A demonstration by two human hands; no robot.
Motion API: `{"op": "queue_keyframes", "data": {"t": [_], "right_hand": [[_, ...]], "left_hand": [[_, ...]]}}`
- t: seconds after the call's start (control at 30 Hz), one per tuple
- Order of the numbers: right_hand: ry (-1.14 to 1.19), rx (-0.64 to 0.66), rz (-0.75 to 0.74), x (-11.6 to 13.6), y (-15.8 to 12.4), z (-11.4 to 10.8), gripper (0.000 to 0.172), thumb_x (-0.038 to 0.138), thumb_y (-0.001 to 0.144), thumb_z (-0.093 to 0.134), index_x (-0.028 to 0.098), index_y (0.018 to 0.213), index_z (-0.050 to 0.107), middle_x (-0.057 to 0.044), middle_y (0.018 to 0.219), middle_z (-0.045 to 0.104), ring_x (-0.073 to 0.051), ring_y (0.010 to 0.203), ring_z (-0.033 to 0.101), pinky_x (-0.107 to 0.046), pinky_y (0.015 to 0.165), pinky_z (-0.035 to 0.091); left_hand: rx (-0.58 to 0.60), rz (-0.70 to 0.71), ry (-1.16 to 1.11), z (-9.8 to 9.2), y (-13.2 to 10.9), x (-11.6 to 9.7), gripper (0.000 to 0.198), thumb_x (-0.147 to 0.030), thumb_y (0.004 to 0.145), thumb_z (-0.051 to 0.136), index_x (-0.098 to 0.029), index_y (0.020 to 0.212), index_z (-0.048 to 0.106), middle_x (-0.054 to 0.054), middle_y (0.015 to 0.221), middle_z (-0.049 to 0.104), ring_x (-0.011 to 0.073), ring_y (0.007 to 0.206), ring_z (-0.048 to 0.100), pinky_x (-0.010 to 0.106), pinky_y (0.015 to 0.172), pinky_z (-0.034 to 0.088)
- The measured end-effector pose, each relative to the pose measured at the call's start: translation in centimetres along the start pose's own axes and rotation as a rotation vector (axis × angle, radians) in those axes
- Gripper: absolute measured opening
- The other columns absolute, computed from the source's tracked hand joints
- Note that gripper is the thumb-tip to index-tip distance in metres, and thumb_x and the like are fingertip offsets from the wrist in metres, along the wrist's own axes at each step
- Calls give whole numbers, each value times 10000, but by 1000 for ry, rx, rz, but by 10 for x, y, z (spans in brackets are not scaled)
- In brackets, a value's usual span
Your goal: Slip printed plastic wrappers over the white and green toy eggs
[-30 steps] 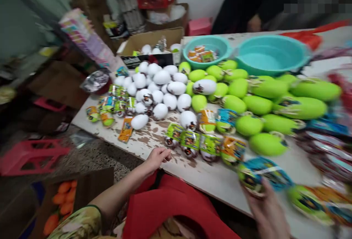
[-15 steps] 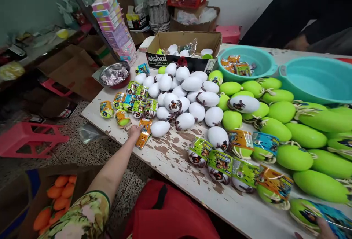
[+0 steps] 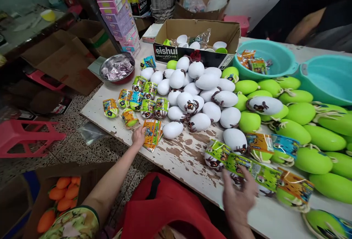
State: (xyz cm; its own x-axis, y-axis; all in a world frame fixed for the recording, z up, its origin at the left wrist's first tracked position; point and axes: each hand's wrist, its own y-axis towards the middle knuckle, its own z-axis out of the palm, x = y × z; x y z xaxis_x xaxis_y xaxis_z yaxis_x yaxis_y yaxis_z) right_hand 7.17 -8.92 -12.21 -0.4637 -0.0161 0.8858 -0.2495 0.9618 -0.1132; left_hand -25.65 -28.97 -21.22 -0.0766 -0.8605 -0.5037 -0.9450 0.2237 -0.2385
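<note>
- Currently, the work surface is a white table [image 3: 189,154], its paint flaking to brown; the floor [image 3: 73,127] is speckled.
- At the far side, another person's forearm [image 3: 310,22] shows beside a dark sleeve.
- Orange packets [image 3: 151,132], overlapping, lie at the near edge. The left hand [image 3: 138,136] has its fingers against them; I cannot tell whether they pinch.
- The right hand [image 3: 239,198] has its fingers spread apart, palm seemingly unladen, before the row of wrapped eggs [image 3: 217,153], partly hiding them; contact cannot be confirmed.
- One bare white egg [image 3: 172,130] sits just right of the packets; more fill the space behind, up to the printed carton [image 3: 184,54].
- Count: two turquoise basins [image 3: 330,77], one metal bowl [image 3: 117,57], eight small wrapped pieces [image 3: 110,107] grouped left of the white eggs, four wrapped eggs in the front row, one white egg atop the green eggs [image 3: 299,112].
- Overlapping packets: number uncertain.
</note>
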Motion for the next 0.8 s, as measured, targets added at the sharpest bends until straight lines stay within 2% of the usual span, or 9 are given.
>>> {"op": "queue_keyframes", "data": {"t": [0.03, 0.1, 0.2, 0.27, 0.33, 0.5, 0.67, 0.73, 0.8], "right_hand": [[-5, 82, -27, 11, -8, 24, 583, 526, 742, 682, 186, 1197, 556, -134, 1268, 529, -288, 1156, 491, -470, 1033, 371], [57, 353, 15, 30, -20, 71, 476, 530, 754, 670, 177, 1073, 640, -123, 1135, 624, -270, 1030, 569, -452, 969, 427], [278, 719, 267, 49, -30, 133, 540, 569, 711, 699, 180, 1083, 660, -109, 1092, 668, -261, 990, 608, -424, 890, 475], [399, 839, 393, 54, -31, 162, 571, 601, 641, 736, 168, 1011, 687, -93, 994, 697, -257, 913, 635, -405, 823, 496], [436, 879, 438, 53, -29, 180, 547, 618, 573, 764, 153, 854, 697, -64, 830, 700, -232, 769, 640, -378, 747, 503], [340, 746, 380, 39, -21, 188, 484, 605, 550, 759, 165, 586, 560, -3, 576, 589, -138, 545, 510, -286, 584, 431], [87, 502, 240, 31, -3, 164, 340, 425, 610, 728, 189, 519, 500, 30, 501, 494, -116, 512, 406, -241, 517, 313], [-27, 403, 175, 30, 8, 146, 262, 334, 646, 700, 192, 536, 509, 35, 517, 491, -117, 533, 398, -234, 524, 279], [-110, 341, 114, 30, 18, 125, 200, 259, 685, 663, 193, 567, 516, 37, 546, 496, -117, 555, 397, -232, 538, 262]], "left_hand": [[2, 9, -16, -4, -2, -1, 282, -316, 886, 455, -204, 637, 524, 54, 676, 555, 213, 767, 525, 281, 697, 347], [15, 31, -55, -13, -11, -7, 304, -326, 900, 414, -207, 636, 504, 34, 632, 521, 191, 694, 496, 274, 665, 329], [83, 97, -134, -23, -35, -21, 309, -354, 887, 421, -210, 623, 491, 9, 590, 495, 161, 624, 458, 262, 627, 311], [150, 138, -191, -26, -51, -31, 319, -382, 872, 428, -210, 610, 492, -4, 564, 484, 147, 587, 438, 256, 603, 307], [207, 154, -243, -26, -62, -38, 345, -414, 865, 412, -209, 598, 489, -13, 544, 469, 139, 565, 425, 250, 580, 306], [290, 143, -343, -21, -60, -45, 385, -482, 824, 431, -201, 565, 475, -26, 543, 474, 132, 570, 435, 231, 563, 333], [285, 87, -417, -18, -56, -55, 352, -482, 812, 431, -196, 663, 572, -10, 602, 540, 163, 647, 492, 233, 580, 367], [410, 106, -437, -13, -60, -66, 337, -501, 766, 530, -192, 655, 604, -17, 587, 545, 165, 638, 499, 231, 570, 374], [620, 151, -516, -8, -69, -84, 325, -500, 707, 638, -182, 640, 627, -18, 603, 580, 165, 651, 526, 226, 585, 404]]}}
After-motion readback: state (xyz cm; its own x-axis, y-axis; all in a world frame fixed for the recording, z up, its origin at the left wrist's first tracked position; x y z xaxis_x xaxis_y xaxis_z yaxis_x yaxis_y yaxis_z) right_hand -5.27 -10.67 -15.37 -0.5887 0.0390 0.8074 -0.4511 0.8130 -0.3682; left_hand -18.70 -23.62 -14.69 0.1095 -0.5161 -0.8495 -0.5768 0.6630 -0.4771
